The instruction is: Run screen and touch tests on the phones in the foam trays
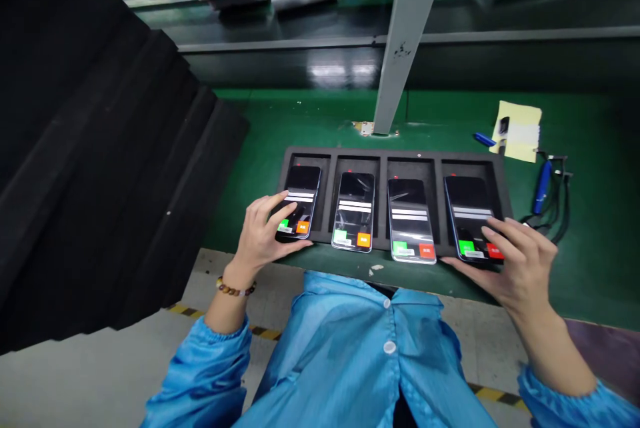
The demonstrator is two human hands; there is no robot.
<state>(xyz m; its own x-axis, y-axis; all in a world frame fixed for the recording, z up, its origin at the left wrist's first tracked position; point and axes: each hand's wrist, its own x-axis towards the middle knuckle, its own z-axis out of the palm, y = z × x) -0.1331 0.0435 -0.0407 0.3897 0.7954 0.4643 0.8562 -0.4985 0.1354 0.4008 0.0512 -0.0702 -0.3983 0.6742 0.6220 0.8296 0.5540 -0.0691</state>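
single head-worn view, facing forward and down, blue smock [345, 361] along the bottom, four-slot foam tray [383, 188] near and central, black stack [125, 168] close at left, far bench [525, 5] at top

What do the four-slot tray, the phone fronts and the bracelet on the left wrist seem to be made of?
Four-slot tray: probably dense black foam; its surface looks matte and soft-edged.
Phone fronts: likely glass, glossy, since they catch pale reflections, though a clear film could look similar.
Bracelet: smooth, rounded, mostly brown beads; wood or stone, I cannot tell which.
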